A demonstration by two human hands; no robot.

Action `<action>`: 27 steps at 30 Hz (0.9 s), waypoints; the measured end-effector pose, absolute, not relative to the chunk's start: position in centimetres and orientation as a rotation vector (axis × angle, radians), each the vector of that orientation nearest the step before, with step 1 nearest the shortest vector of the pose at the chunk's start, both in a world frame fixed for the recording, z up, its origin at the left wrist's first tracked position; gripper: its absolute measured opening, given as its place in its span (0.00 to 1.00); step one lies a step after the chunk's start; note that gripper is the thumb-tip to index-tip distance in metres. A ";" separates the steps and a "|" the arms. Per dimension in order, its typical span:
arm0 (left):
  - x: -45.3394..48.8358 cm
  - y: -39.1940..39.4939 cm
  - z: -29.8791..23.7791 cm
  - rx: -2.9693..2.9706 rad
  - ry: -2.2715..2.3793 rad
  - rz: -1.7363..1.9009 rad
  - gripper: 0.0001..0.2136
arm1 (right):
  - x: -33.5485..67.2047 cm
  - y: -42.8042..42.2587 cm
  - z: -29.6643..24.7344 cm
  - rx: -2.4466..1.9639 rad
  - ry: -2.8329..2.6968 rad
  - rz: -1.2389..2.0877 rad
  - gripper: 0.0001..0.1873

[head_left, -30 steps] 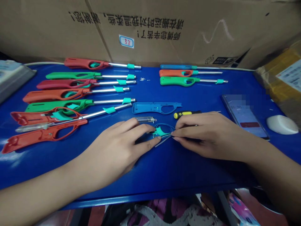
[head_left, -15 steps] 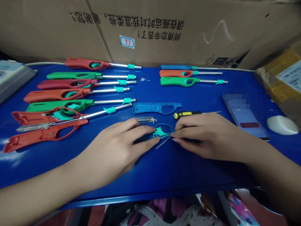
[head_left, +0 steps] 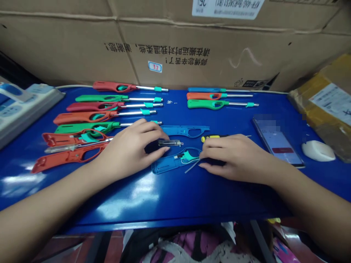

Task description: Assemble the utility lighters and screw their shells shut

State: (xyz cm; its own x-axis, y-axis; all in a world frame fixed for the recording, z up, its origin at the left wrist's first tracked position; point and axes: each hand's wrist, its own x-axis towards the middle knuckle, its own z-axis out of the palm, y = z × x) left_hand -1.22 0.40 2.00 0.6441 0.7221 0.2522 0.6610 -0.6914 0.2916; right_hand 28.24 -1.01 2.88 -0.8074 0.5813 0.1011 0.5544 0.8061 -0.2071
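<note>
My left hand has thumb and forefinger apart around the left end of a small clear fuel tank; whether they touch it I cannot tell. Below the tank lies a blue lighter shell half, holding a teal trigger and thin wires. At that shell's right end, my right hand is closed in a pinch, its fingertips hiding the exact grip. A thin translucent strip sticks out beside them. The other blue shell half rests behind the tank.
Several long lighters lie in a row at left, with an opened red one nearest. More lighters lie at the back. A screwdriver, phone and white mouse are at right. A large cardboard box stands behind.
My left hand has let go of the blue shell half with the trigger and moved up and left to the clear tank. My right hand stays at the shell's end. The view has tilted up.
</note>
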 end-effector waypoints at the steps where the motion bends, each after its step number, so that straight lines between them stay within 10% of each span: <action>1: -1.3 0.6 1.8 2.667 1.121 0.487 0.11 | 28.2 -1.0 2.8 -0.898 -2.835 0.249 0.07; 27: -0.5 -1.5 3.4 2.221 0.997 0.474 0.12 | 27.6 -1.2 2.9 -1.049 -2.722 0.532 0.05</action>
State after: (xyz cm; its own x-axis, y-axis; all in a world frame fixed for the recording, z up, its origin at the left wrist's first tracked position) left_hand -0.47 -1.54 3.44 0.6455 0.7615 0.0590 0.5270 -0.4999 0.6873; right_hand 27.55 -1.23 2.92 -0.7363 0.6757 0.0352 0.6128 0.6880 -0.3887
